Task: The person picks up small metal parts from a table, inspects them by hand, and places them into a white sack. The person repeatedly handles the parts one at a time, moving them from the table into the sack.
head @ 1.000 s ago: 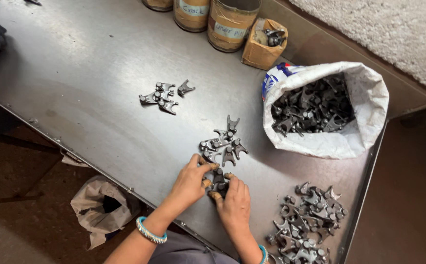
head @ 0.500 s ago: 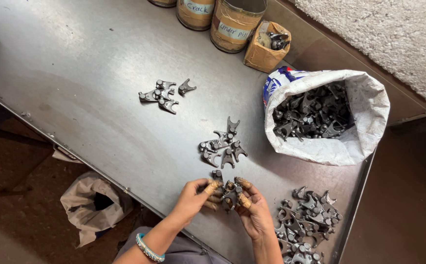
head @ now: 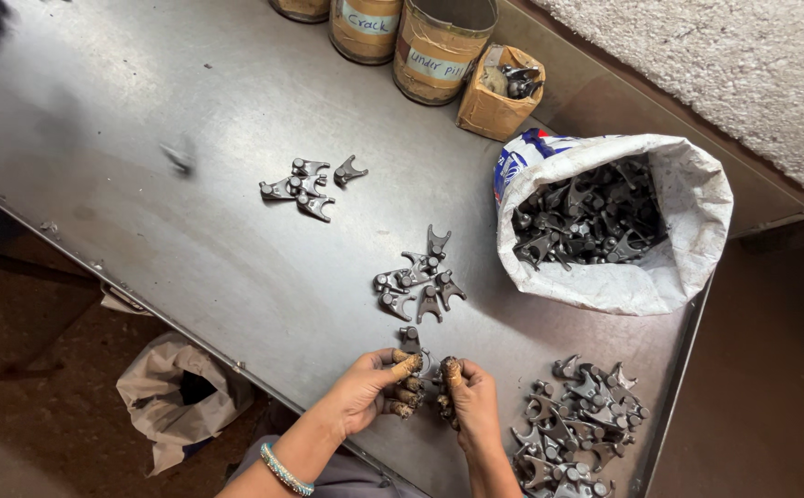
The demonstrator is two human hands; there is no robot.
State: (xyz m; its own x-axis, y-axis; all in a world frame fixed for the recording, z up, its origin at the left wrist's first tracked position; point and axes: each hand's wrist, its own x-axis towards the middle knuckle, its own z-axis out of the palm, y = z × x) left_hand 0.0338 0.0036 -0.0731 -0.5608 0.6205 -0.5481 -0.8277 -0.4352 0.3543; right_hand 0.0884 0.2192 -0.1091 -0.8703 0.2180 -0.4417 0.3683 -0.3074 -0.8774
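Note:
My left hand point(head: 370, 392) and my right hand point(head: 468, 401) meet near the front edge of a metal table point(head: 190, 231). Both close around small dark fork-shaped metal parts point(head: 425, 376) held between the fingertips. One such part point(head: 409, 337) lies just beyond my left thumb. A small group of the same parts point(head: 418, 278) sits a little farther out. A larger heap point(head: 575, 424) lies to the right of my right hand.
An open white sack point(head: 660, 267) full of the parts stands at the right. Another small cluster point(head: 305, 178) lies mid-table. Taped tins point(head: 439, 46) and a small cardboard box point(head: 499, 92) stand at the back. A crumpled bag point(head: 176, 392) lies on the floor.
Both hands have drawn back from the small group toward the table's front edge, with parts gripped between them. The view has shifted slightly.

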